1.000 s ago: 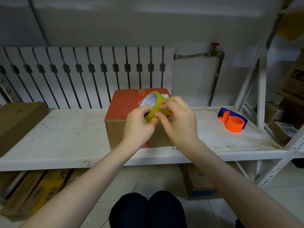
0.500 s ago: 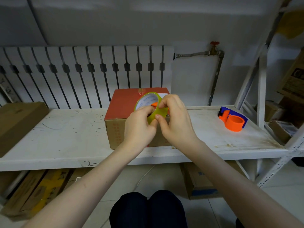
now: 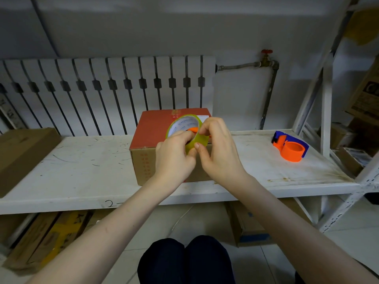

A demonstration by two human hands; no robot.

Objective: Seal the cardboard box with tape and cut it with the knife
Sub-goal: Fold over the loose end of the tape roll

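Holding the yellow tape roll (image 3: 189,133) upright over the cardboard box (image 3: 155,140), we gripped it in our left hand (image 3: 174,158) while our right hand (image 3: 219,152) pinched at its glossy rim, probably hunting the loose end. The red-topped box sat directly below on the scuffed white shelf (image 3: 82,171).

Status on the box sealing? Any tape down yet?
Done: the cardboard box sits closed on the shelf; no fresh strip of tape shows on it. In hand: left hand and right hand both hold the yellow tape roll above the box, fingertips on its rim as if hunting the free end. Left: pull tape, lay it over the seam, cut it. The orange dispenser lies untouched.
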